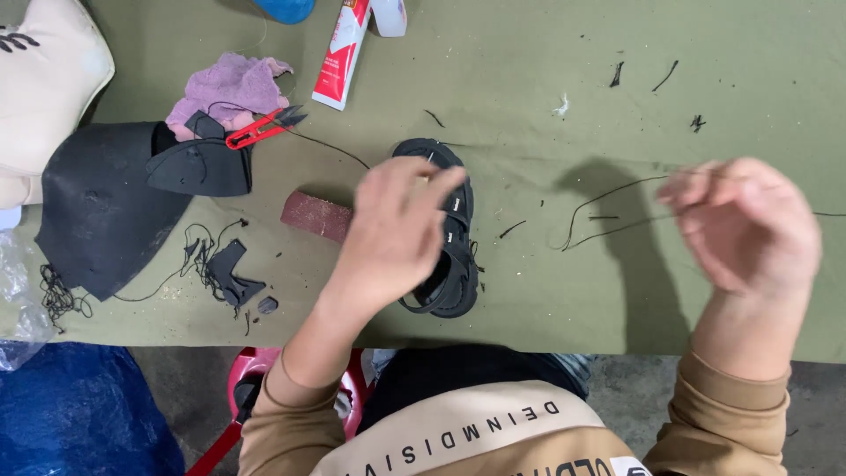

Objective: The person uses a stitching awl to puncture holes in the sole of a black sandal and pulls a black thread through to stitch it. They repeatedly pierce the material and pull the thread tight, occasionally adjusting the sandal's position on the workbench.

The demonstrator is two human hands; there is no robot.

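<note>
left hand (pixel 397 234) fingers pinched over black sandal (pixel 445 256) | right hand (pixel 745 225) blurry, pinching black thread (pixel 608 189), I think

- Olive-green cloth table cover (pixel 529 53), strewn with short black thread scraps.
- Crumpled pink rag (pixel 231 84), just above red-handled thread snips (pixel 257 130).
- Red-and-white glue tube (pixel 344 48), lying tilted near the far edge.
- Dark red rectangular sanding block (pixel 316 216).
- Large black rubber sheet (pixel 101 207), with a black sole-shaped cutout (pixel 203 167) on its right edge.
- Blue plastic bag (pixel 75 410) below the table.
</note>
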